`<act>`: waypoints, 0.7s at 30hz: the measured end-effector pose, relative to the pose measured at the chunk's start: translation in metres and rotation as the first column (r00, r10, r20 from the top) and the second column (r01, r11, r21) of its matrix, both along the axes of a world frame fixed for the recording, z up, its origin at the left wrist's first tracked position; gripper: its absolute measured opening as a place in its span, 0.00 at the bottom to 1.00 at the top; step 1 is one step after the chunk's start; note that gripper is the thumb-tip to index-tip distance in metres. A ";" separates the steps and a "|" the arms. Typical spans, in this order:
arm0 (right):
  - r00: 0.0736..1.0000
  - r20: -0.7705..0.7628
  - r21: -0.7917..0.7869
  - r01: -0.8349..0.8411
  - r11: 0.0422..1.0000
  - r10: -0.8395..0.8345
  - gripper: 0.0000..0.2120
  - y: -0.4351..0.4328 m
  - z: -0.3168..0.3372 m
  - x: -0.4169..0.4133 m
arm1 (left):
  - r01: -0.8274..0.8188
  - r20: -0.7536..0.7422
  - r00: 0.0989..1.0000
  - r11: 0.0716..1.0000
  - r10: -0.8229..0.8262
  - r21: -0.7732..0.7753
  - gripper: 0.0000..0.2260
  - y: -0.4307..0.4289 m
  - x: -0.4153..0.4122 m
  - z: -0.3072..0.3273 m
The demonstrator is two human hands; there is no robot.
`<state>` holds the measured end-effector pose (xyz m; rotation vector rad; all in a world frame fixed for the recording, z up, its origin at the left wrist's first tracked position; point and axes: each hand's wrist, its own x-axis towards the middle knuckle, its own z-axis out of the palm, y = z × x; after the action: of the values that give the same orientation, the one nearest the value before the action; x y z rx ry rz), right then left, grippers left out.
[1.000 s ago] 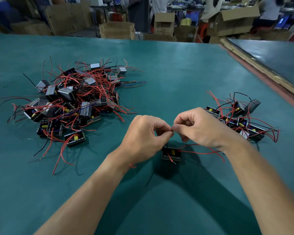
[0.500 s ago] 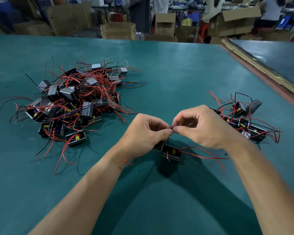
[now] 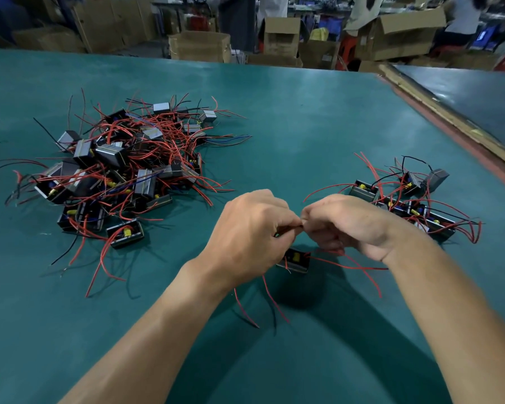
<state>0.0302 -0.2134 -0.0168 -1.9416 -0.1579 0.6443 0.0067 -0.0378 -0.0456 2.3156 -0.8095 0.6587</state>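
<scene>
Item: 1 black module (image 3: 294, 261), hanging just beneath 2 hands. Left hand (image 3: 245, 237) and right hand (image 3: 347, 225) are pinching its wire ends (image 3: 292, 227), curled fingertips meeting above it.

A smooth teal table mat (image 3: 303, 126) with a soft, mostly matt sheen carries small black modules (image 3: 295, 260) cased in hard plastic, some with glossy grey sides, possibly metal, trailing red wires (image 3: 347, 267) in shiny plastic insulation, before dull brown cardboard boxes (image 3: 199, 46).
</scene>
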 end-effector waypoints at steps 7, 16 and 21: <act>0.994 0.064 0.032 -0.089 0.996 0.087 0.13 -0.008 -0.001 -0.002 | -0.035 -0.081 0.996 0.999 0.033 -0.020 0.04 0.006 0.000 0.004; 0.998 -0.058 0.014 0.025 1.000 -0.024 0.16 -0.004 -0.004 0.002 | -0.024 -0.172 0.985 0.999 0.017 -0.042 0.03 0.004 0.000 0.002; 0.958 0.280 -0.070 0.083 0.994 -0.060 0.12 0.001 -0.008 0.000 | -0.140 -0.349 0.932 0.985 0.096 -0.105 0.04 0.007 0.005 -0.002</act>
<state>0.0307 -0.2124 -0.0250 -2.1007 -0.2380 0.3313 0.0113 -0.0308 -0.0475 2.2843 -0.4557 0.3284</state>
